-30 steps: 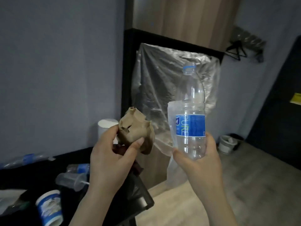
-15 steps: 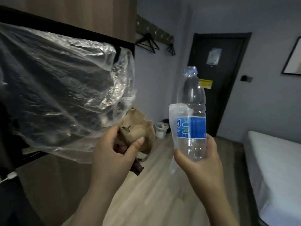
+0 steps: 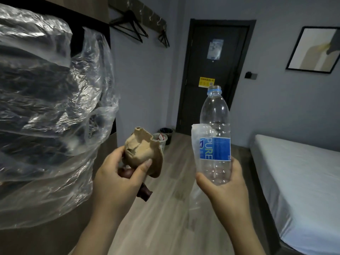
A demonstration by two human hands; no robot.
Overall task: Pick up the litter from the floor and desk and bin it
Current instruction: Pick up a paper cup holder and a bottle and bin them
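My left hand point(image 3: 117, 177) grips a crumpled brown paper bag point(image 3: 142, 150) together with a dark brown wrapper point(image 3: 145, 192) that sticks out below the palm. My right hand point(image 3: 224, 188) holds an empty clear water bottle point(image 3: 215, 133) upright by its base; it has a blue label, no cap, and a thin clear plastic bag point(image 3: 196, 144) pressed against its left side. Two small bins stand on the floor by the far wall, a white one point(image 3: 161, 139) holding some litter and a dark one point(image 3: 166, 131) behind it.
A large clear plastic sheet point(image 3: 46, 107) bulges out from the furniture on the left. A bed with a white mattress point(image 3: 298, 173) fills the right side. Wooden floor point(image 3: 165, 218) runs ahead to a dark door point(image 3: 213, 70). Hangers point(image 3: 132, 26) hang on the wall.
My view has swung right, away from the desk and towards the door, bins and bed. Both hands keep the same hold on the paper bag and the bottle.
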